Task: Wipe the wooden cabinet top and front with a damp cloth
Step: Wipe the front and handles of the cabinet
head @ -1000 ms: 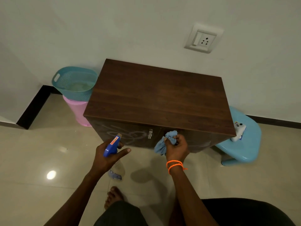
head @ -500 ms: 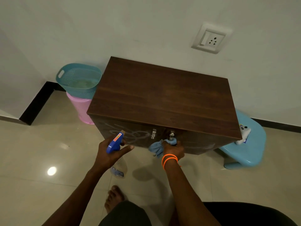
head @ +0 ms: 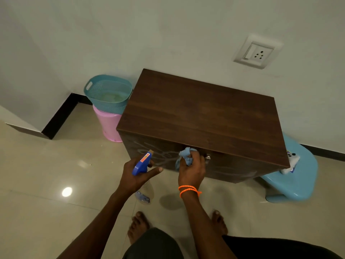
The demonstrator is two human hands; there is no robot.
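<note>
A dark wooden cabinet (head: 201, 116) stands against the white wall, its top bare. Pale smeared streaks (head: 160, 156) show on its front doors. My right hand (head: 192, 171) is closed around a bunched light-blue cloth (head: 185, 157), pressed against the front near the metal handles (head: 207, 157); one handle is hidden behind the hand. My left hand (head: 138, 176) grips a spray bottle (head: 142, 163) with a blue trigger head, held just left of the cloth, close to the cabinet's front.
A teal basket (head: 108, 92) rests on a pink bin (head: 108, 124) left of the cabinet. A light-blue plastic stool (head: 296, 176) with a small white object (head: 291, 161) on it sits at the right. A wall socket (head: 257, 52) is above. My bare feet (head: 139, 225) stand on glossy tiles.
My right hand with the cloth has slid left along the cabinet front, from the right handle over to the left one. The view has shifted left; my left hand keeps hold of the spray bottle.
</note>
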